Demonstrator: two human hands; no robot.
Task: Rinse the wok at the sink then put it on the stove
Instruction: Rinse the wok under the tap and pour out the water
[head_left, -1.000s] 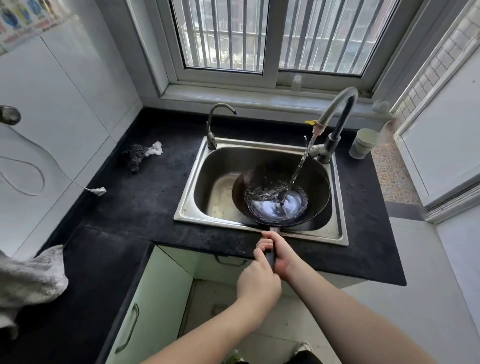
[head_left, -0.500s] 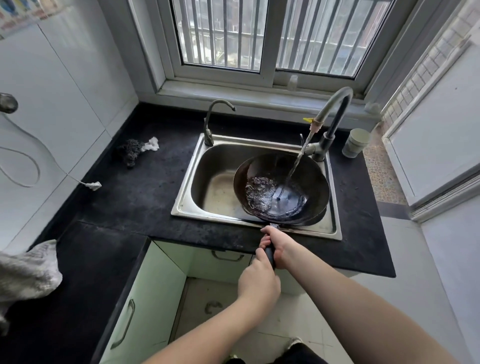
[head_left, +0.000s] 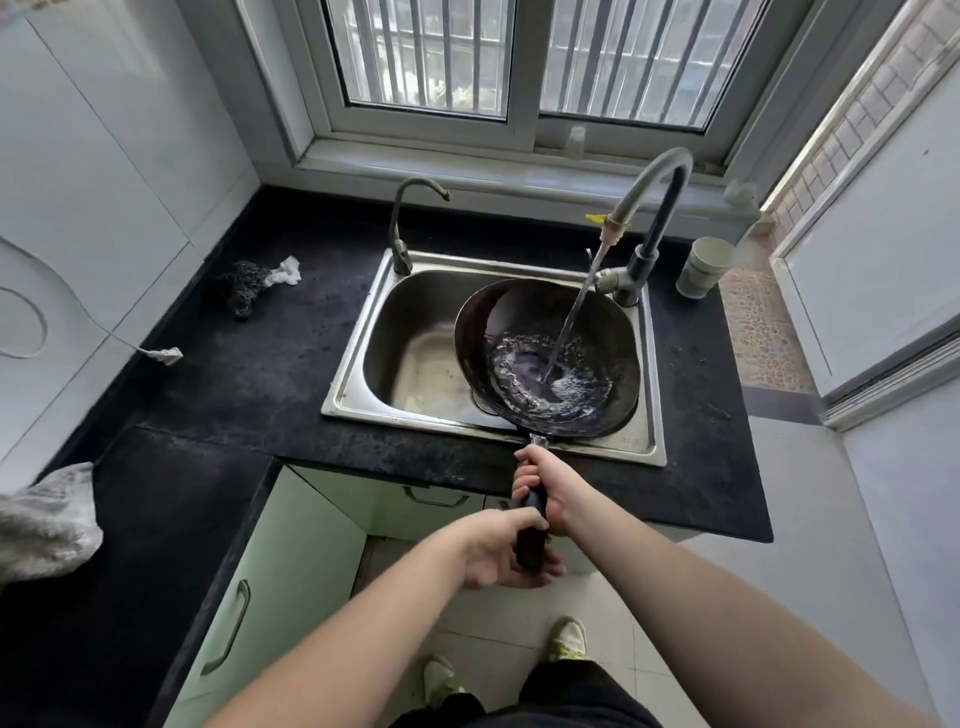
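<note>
Sink (head_left: 358, 332): holds wok (head_left: 597, 317), tilted. Wok: dark, swirling water inside, tap (head_left: 652, 197) stream landing in it. Handle (head_left: 532, 525): right hand (head_left: 550, 483) grips front, left hand (head_left: 493, 551) grips end.

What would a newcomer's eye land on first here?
The dark wok tilted over the steel sink, with water from the tall tap splashing inside it. Next, the left hand and right hand gripping its long handle in front of the black counter.
</note>
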